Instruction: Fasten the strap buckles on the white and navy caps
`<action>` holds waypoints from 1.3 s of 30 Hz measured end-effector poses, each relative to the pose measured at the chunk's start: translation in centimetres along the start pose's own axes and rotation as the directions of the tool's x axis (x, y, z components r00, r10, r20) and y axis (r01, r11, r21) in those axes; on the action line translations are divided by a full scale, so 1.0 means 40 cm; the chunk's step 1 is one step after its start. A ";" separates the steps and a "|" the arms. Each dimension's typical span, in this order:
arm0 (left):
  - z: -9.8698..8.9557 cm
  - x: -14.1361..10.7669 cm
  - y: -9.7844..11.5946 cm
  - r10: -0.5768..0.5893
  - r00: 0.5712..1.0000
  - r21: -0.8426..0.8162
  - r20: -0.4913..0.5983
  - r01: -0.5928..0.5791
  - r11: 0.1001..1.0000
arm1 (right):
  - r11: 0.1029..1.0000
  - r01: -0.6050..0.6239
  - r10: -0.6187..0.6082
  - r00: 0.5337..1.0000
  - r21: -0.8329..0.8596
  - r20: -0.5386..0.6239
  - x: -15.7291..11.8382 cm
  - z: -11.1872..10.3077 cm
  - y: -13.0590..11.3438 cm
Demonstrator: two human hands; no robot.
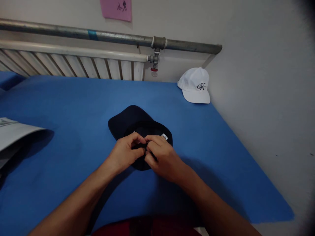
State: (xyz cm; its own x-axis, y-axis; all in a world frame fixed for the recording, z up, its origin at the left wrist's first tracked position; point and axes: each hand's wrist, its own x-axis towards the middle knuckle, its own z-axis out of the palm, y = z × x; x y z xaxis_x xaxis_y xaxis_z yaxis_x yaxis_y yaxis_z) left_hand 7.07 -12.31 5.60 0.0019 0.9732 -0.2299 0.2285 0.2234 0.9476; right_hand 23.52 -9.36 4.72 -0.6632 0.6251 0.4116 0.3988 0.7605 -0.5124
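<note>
A dark navy baseball cap (131, 119) lies upside down on the blue table, its brim pointing to the upper left and its opening facing up. A small white label shows inside its rim. Both hands meet over the near side of the cap. My left hand (126, 150) pinches the cap's edge between thumb and forefinger. Close against it, my right hand (162, 155) has its fingers curled onto the same part of the cap. The fingertips cover the exact bit being gripped, so its detail is hidden.
On the blue table (73, 105), a white cap (195, 87) with dark letters sits at the far right corner by the wall. A white curved object (19, 134) stands at the left edge. Behind the table run a radiator (93, 67), a metal pipe (118, 37) and a red-handled valve (154, 69).
</note>
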 end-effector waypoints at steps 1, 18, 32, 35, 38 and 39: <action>-0.001 0.000 0.000 0.005 1.000 -0.002 0.005 -0.005 1.000 | 1.000 -0.003 0.003 1.000 -0.007 0.006 0.000 -0.001 0.000; -0.001 0.001 -0.001 0.047 0.999 -0.107 0.017 -0.045 0.993 | 0.998 0.009 -0.012 0.998 -0.058 -0.054 -0.002 -0.004 0.031; -0.002 -0.001 0.001 0.041 0.997 -0.060 0.063 -0.037 0.998 | 0.998 0.025 -0.025 1.000 -0.054 -0.007 -0.003 -0.022 0.029; 0.001 -0.001 0.001 0.034 0.997 -0.056 0.068 -0.030 0.998 | 0.996 0.022 -0.024 0.999 -0.089 -0.026 -0.001 -0.017 0.020; 0.005 -0.003 0.004 0.036 0.998 -0.041 0.058 -0.034 0.999 | 0.992 0.021 -0.026 0.999 -0.120 -0.039 0.000 -0.012 0.017; 0.006 -0.004 0.005 0.035 0.998 -0.030 0.054 -0.034 0.999 | 0.991 0.023 -0.030 0.998 -0.129 -0.048 0.000 -0.009 0.018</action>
State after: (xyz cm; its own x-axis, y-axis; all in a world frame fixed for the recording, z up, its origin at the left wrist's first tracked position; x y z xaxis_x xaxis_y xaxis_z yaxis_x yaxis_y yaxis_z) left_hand 7.37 -12.43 5.78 0.0629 0.9761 -0.2078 0.1994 0.1917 0.9610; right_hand 24.05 -8.75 4.64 -0.6437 0.6098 0.4623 0.4616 0.7913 -0.4010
